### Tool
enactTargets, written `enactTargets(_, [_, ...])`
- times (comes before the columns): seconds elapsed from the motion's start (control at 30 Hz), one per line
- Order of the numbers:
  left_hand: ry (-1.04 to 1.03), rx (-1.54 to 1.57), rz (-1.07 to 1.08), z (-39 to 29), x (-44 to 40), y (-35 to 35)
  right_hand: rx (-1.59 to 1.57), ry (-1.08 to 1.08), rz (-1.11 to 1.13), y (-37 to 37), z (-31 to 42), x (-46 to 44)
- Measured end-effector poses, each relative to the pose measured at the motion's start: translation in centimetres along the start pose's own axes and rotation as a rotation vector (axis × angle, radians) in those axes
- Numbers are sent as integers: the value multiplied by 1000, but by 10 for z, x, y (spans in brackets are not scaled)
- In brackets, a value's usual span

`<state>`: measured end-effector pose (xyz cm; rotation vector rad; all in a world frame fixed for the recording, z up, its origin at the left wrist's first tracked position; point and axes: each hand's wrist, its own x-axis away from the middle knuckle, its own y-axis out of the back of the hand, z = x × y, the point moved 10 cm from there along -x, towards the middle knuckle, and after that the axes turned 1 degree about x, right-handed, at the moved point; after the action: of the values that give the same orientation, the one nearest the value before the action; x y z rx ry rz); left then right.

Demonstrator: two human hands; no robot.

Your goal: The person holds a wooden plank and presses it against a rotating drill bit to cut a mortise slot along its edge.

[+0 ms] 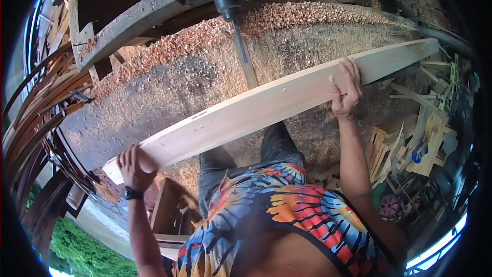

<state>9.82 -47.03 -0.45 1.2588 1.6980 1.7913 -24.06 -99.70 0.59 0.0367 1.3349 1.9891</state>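
A long, pale wooden board (pixel 246 115) lies slanted before me, its left end nearer my body and its right end farther away. My left hand (pixel 136 166), below which a dark wristwatch (pixel 132 193) sits, grips the board near its left end. Farther right, my right hand (pixel 347 90) clasps the board with fingers reaching over its face to the far edge. A slot (pixel 199 115) shows in the far edge, left of the middle. Beyond the board stands a machine's dark chuck (pixel 227 2) with a long drill bit (pixel 241 46) pointing toward the board.
Wood shavings (pixel 307 15) are heaped along the back of the worn bench (pixel 179 84). A curved timber (pixel 133 25) runs behind them. Bent strips (pixel 31 118) are stacked at left. Wood offcuts (pixel 382 149) and a pink fan-like wheel (pixel 389 206) lie at right.
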Motion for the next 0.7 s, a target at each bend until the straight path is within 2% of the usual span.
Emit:
enactTargets(0.07, [66,-58,-9,39,14,-1,95,-31,-45,20,-41,0])
enactTargets(0.13, [158,-117,22,75,26,2,154,-38,11,35,-70,-8])
enactTargets(0.2, [314,-238,48,97,40,8,181,-36,80,34,-87,-8])
enactTargets(0.23, [465,-277,170,109,48,5,181,-27,118,29,-92,-7])
enactTargets(0.33, [517,-232,-65,82,44,27,210,-1,145,16,-92,-3])
enactTargets(0.53, [45,168,-89,-121,-46,25,297,-4,86,12,-89,-11])
enactTargets(0.6, [-32,205,-71,-161,-73,16,218,-60,67,13,-100,-14])
enactTargets(0.7, [-12,184,-89,-165,-98,-4,186,-83,-36,13,-101,-14])
